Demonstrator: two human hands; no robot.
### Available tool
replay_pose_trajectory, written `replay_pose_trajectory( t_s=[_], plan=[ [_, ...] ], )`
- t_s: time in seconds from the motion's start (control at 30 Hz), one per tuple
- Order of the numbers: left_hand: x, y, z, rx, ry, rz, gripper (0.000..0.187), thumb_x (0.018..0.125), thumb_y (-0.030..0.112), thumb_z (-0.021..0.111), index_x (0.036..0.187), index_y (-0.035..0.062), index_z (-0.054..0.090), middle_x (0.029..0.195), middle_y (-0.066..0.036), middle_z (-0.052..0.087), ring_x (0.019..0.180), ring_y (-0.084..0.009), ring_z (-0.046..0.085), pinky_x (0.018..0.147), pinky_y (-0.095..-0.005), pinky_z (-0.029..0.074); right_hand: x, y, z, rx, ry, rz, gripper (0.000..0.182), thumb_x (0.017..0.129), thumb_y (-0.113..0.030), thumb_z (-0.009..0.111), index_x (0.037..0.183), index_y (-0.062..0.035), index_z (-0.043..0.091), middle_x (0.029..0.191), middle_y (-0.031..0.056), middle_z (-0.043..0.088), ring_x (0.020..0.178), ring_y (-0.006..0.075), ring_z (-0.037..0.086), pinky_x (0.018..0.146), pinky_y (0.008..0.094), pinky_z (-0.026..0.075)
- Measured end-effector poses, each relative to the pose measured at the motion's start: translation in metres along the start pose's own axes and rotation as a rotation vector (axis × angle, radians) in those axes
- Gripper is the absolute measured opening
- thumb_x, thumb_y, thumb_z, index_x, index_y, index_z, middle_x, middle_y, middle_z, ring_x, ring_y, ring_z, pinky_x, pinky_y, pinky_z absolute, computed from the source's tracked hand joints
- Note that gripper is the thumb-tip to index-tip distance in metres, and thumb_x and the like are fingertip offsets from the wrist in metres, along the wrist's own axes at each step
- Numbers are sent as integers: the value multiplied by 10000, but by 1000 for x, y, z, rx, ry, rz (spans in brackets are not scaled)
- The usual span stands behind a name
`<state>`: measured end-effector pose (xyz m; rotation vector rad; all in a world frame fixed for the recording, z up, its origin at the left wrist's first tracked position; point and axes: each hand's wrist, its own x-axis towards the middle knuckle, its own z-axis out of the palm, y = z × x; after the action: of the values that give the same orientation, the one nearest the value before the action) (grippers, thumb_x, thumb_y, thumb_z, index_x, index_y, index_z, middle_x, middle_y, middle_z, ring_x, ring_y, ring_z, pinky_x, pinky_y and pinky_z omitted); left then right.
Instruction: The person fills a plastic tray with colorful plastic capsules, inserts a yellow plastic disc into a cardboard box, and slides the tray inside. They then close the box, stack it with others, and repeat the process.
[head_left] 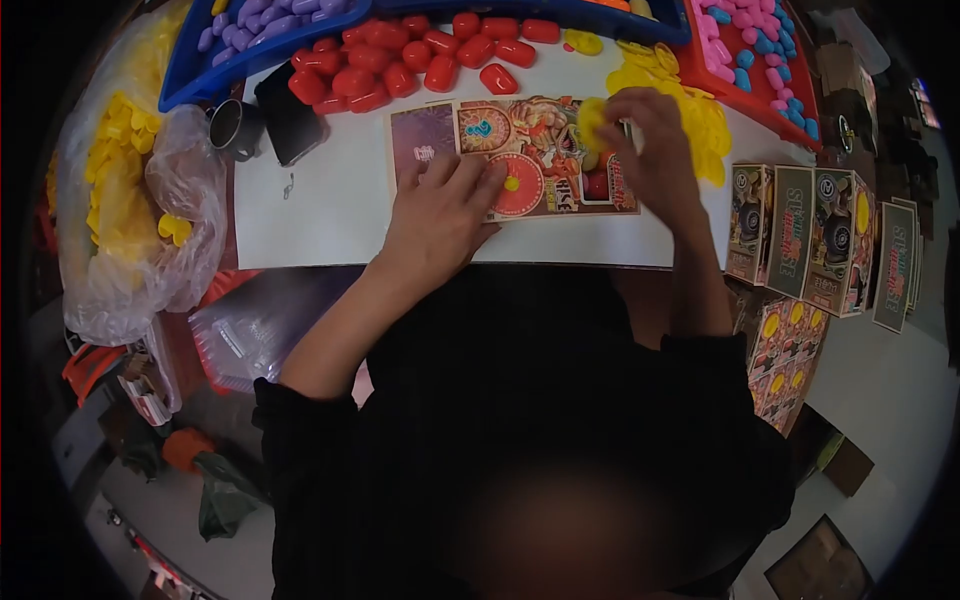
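A printed cardboard piece [560, 180] with colourful artwork lies flat on the white table in front of me. My left hand [440, 205] rests on its left part, fingers spread over the surface and the thumb by the near edge. Beside those fingertips is a printed red circle [518, 190] with a small yellow centre. Over the right part of the cardboard, my right hand [655, 150] pinches a round yellow plastic piece [592, 125] between thumb and fingers. A heap of similar yellow pieces [708, 135] spreads just beyond that hand.
Red capsules [385, 60] lie piled at the back, before a blue tray [185, 80] of purple ones. A red tray [800, 125] holds pink and blue capsules. Left stand a dark cup [235, 130], a black phone-like slab [288, 120] and a plastic bag [190, 240]. Printed boxes [790, 225] stand right.
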<state>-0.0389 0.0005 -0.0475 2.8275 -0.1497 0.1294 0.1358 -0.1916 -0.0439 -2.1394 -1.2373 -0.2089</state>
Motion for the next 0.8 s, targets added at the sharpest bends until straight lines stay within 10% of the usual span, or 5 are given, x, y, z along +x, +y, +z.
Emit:
replay_pose_trajectory(
  t_s=[0.6, 0.8],
  plan=[
    [6, -23, 5, -254, 115, -51, 845, 620, 405, 761, 1309, 92, 387, 1095, -74, 569, 1057, -271, 502, 912, -390, 363, -15, -43, 42, 275, -248, -65, 377, 651, -149, 782, 973, -57, 610, 1075, 57, 613, 958, 231, 554, 808, 320, 470],
    [29, -34, -2, -354, -69, -188, 484, 601, 339, 786, 966, 92, 586, 989, -62, 603, 994, -254, 533, 824, -359, 397, -3, -35, 30, 357, -414, 19, 289, 664, -141, 759, 912, -30, 660, 1008, 81, 659, 799, 188, 598, 695, 303, 483]
  ],
)
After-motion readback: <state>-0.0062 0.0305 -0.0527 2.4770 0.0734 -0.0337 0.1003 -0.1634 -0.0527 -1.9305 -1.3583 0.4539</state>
